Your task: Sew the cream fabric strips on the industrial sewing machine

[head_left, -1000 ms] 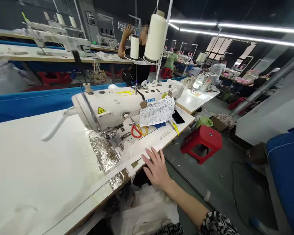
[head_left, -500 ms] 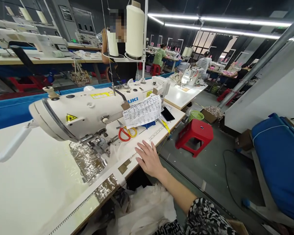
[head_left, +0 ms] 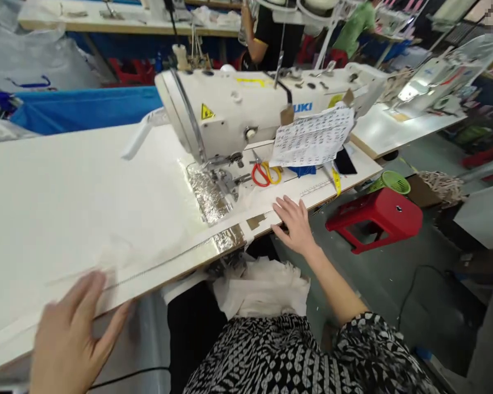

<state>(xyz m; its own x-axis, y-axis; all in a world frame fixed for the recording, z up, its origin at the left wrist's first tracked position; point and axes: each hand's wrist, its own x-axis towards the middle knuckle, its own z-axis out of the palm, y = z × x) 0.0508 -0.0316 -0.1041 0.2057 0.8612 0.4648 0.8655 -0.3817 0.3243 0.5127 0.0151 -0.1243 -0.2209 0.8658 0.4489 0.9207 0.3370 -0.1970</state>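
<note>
Since the white table (head_left: 66,180) is easily the biggest thing here, start there: it runs under the sewing machine (head_left: 230,109) and way out to its left. The machine itself is chunky and cream-white, with a yellow warning triangle on its left end. The red stool (head_left: 398,210) is on the floor, right of the machine and a bit nearer.

Then there's the white cloth pile (head_left: 267,287), below the machine on the person's lap: soft, rumpled, loosely layered, kinda ragged along the top. Some thin pale cloth (head_left: 119,249) lies on the tabletop, nearer than the machine and off to its left, pretty blurry and see-through, so can't tell its shape.

The handwritten sheet (head_left: 312,137) hangs on the machine's front, right side.

Left hand (head_left: 68,334) is blurry, well left of the machine near that thin cloth, fingers and thumb wide apart. Right hand (head_left: 296,227) is palm down at the table edge in front of the machine, fingers loosely spread. Red-and-yellow scissors (head_left: 268,174) lie just under the machine's arm.
</note>
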